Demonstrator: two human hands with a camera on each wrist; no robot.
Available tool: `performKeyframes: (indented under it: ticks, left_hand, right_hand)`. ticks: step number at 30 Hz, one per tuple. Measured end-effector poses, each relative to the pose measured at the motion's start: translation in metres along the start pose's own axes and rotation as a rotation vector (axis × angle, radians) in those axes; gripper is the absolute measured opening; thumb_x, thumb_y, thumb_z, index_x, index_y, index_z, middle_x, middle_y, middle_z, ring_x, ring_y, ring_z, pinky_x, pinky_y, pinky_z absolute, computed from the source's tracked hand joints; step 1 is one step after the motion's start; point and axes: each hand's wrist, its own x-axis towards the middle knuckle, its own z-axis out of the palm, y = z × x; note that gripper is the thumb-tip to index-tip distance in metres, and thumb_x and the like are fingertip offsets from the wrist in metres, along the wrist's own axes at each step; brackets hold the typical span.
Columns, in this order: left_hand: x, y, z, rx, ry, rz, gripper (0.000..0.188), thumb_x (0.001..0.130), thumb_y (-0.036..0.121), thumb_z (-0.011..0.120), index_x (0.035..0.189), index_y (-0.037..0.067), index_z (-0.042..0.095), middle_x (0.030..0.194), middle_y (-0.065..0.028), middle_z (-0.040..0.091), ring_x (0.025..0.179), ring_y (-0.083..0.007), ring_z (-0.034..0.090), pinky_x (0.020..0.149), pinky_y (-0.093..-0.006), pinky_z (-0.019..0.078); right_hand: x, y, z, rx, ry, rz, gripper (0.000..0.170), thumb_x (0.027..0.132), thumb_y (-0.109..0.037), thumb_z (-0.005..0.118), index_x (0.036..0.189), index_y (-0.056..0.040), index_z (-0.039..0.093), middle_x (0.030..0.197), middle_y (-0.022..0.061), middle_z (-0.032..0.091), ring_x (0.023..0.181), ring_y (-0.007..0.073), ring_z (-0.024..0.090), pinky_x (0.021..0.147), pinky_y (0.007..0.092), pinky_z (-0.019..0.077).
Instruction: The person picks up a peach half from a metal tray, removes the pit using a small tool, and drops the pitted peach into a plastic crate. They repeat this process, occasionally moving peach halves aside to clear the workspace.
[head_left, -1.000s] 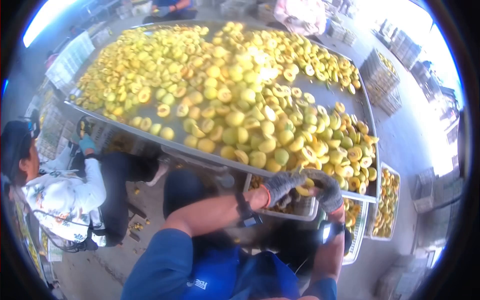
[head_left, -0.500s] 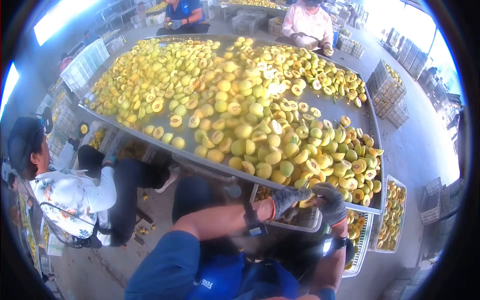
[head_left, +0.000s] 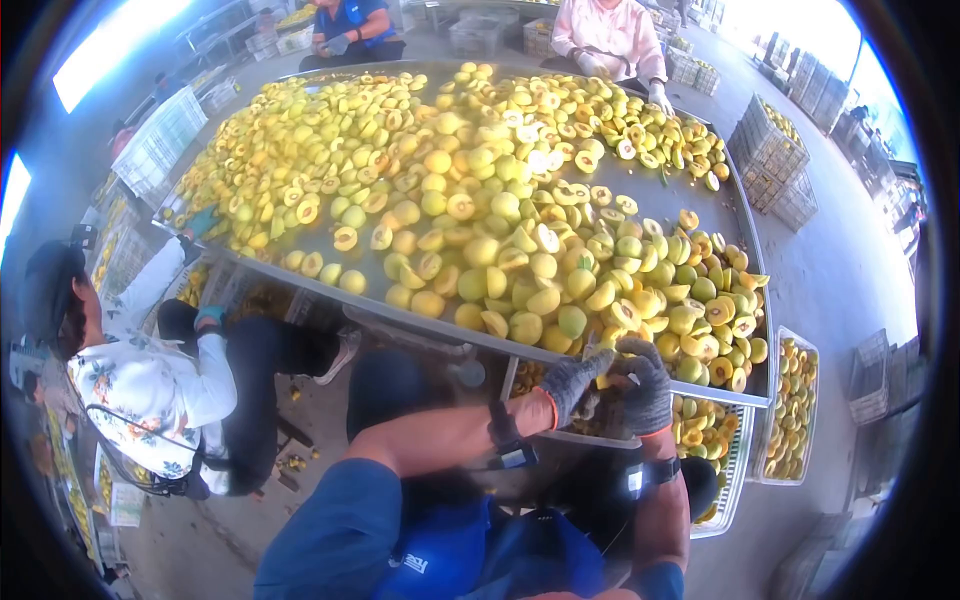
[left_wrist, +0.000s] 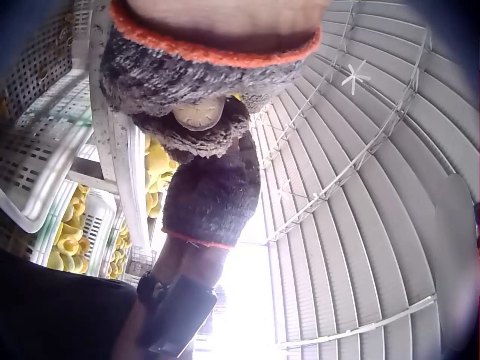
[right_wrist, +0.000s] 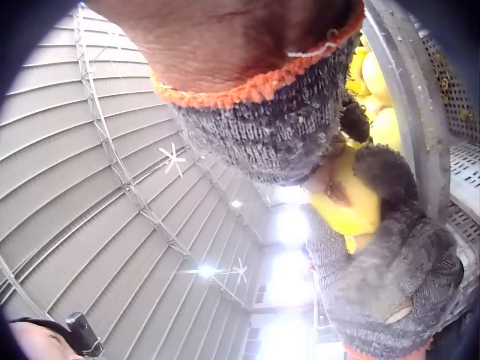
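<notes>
In the head view my gloved left hand [head_left: 578,385] and gloved right hand [head_left: 648,392] face each other at the near edge of the fruit table. A yellow peach half [right_wrist: 349,199] sits between them in the right wrist view, gripped by the right hand, with a left fingertip against it. My left hand also holds a tool, its pale round handle end [right_wrist: 399,313] poking out of the fist; the rest of it is hidden. The same handle end [left_wrist: 199,114] shows in the left wrist view. Both gloves are grey knit with orange cuffs.
Halved yellow-green peaches [head_left: 485,255] are heaped over the metal table [head_left: 665,200]. Crates of peach halves [head_left: 790,410] stand at its right corner, one below my right hand. A person in a floral shirt [head_left: 150,400] sits at left; two others sit across the table.
My hands have drawn slightly apart, and less of the fruit shows between them. The floral-shirted person has stretched an arm to the table. The pink-clad person has lowered a hand to the fruit.
</notes>
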Motion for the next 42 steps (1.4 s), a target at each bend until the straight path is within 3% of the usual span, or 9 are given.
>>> performKeyframes:
  ticks: [6, 10, 15, 20, 24, 27, 30, 34, 42]
  left_hand:
    - [0.011, 0.005, -0.011, -0.275, -0.045, 0.036, 0.038, 0.099, 0.041, 0.062, 0.121, 0.010, 0.061, 0.092, -0.0060, 0.070, 0.057, -0.0129, 0.061, 0.044, -0.0241, 0.0484]
    - [-0.003, 0.018, -0.003, -0.402, -0.372, -0.081, 0.049, 0.100, 0.051, 0.055, 0.121, 0.007, 0.059, 0.096, -0.0165, 0.071, 0.043, -0.0148, 0.055, 0.035, -0.0229, 0.0415]
    - [-0.001, 0.007, 0.010, -0.289, -0.360, 0.068, 0.049, 0.106, 0.043, 0.047, 0.135, 0.004, 0.055, 0.128, -0.0069, 0.063, 0.113, -0.0200, 0.061, 0.098, -0.0332, 0.0512]
    - [0.002, 0.004, 0.017, 0.204, 0.066, 0.172, 0.036, 0.105, 0.033, 0.054, 0.126, 0.004, 0.063, 0.117, -0.0067, 0.066, 0.102, -0.0167, 0.063, 0.087, -0.0320, 0.0543]
    - [0.021, -0.012, -0.005, 1.289, 0.237, 1.069, 0.025, 0.104, 0.025, 0.058, 0.118, 0.006, 0.068, 0.092, -0.0069, 0.068, 0.082, -0.0142, 0.064, 0.073, -0.0308, 0.0546]
    - [-0.016, -0.003, 0.023, 0.745, 0.147, 0.440, 0.021, 0.103, 0.019, 0.058, 0.109, 0.003, 0.069, 0.077, -0.0090, 0.066, 0.067, -0.0196, 0.063, 0.062, -0.0348, 0.0517]
    - [-0.012, -0.005, 0.028, 1.169, 0.058, 0.937, 0.021, 0.100, 0.018, 0.058, 0.100, -0.001, 0.066, 0.071, -0.0181, 0.063, 0.063, -0.0348, 0.062, 0.057, -0.0444, 0.0471]
    - [-0.016, -0.009, 0.033, 1.378, 0.054, 1.088, 0.018, 0.099, 0.016, 0.058, 0.097, 0.000, 0.067, 0.071, -0.0193, 0.062, 0.064, -0.0372, 0.061, 0.057, -0.0467, 0.0454]
    - [-0.014, -0.011, 0.036, 1.261, 0.100, 1.045, 0.015, 0.097, 0.013, 0.063, 0.095, -0.001, 0.070, 0.072, -0.0168, 0.065, 0.062, -0.0326, 0.061, 0.055, -0.0436, 0.0454]
  right_hand:
    - [-0.006, -0.017, -0.014, 0.225, 0.139, 0.050, 0.033, 0.090, -0.037, 0.069, 0.090, -0.0043, 0.076, 0.127, 0.0210, 0.063, 0.125, 0.0365, 0.055, 0.105, 0.0469, 0.0437]
    - [-0.011, -0.008, 0.006, 0.832, 0.231, 0.472, 0.056, 0.103, -0.040, 0.055, 0.138, 0.0032, 0.054, 0.135, 0.0125, 0.060, 0.125, 0.0230, 0.055, 0.107, 0.0363, 0.0427]
    - [-0.015, -0.025, 0.011, 1.059, 0.078, 0.537, 0.064, 0.104, -0.052, 0.049, 0.140, 0.0004, 0.051, 0.125, 0.0082, 0.063, 0.115, 0.0167, 0.058, 0.101, 0.0317, 0.0461]
    - [-0.022, -0.010, 0.018, 1.074, 0.204, 0.468, 0.059, 0.104, -0.050, 0.050, 0.135, -0.0002, 0.055, 0.120, 0.0069, 0.064, 0.110, 0.0163, 0.060, 0.096, 0.0324, 0.0491]
    - [-0.021, 0.005, 0.021, 1.136, 0.336, 0.514, 0.057, 0.103, -0.050, 0.051, 0.133, -0.0007, 0.056, 0.119, 0.0070, 0.064, 0.108, 0.0167, 0.060, 0.094, 0.0323, 0.0504]
    - [-0.018, 0.018, 0.017, 1.224, 0.403, 0.535, 0.055, 0.103, -0.048, 0.054, 0.130, -0.0005, 0.057, 0.118, 0.0082, 0.064, 0.108, 0.0171, 0.061, 0.094, 0.0325, 0.0508]
    - [-0.010, -0.001, 0.007, 1.363, 0.377, 0.532, 0.052, 0.103, -0.046, 0.053, 0.127, -0.0004, 0.059, 0.116, 0.0086, 0.064, 0.104, 0.0171, 0.061, 0.092, 0.0328, 0.0510]
    - [-0.016, 0.009, 0.010, 0.869, 0.281, 0.437, 0.051, 0.103, -0.045, 0.054, 0.123, 0.0007, 0.061, 0.111, 0.0090, 0.065, 0.097, 0.0169, 0.061, 0.088, 0.0320, 0.0501]
    - [-0.017, 0.008, 0.008, 1.026, 0.307, 0.436, 0.048, 0.103, -0.044, 0.051, 0.120, -0.0001, 0.062, 0.109, 0.0076, 0.065, 0.096, 0.0161, 0.060, 0.087, 0.0313, 0.0485]
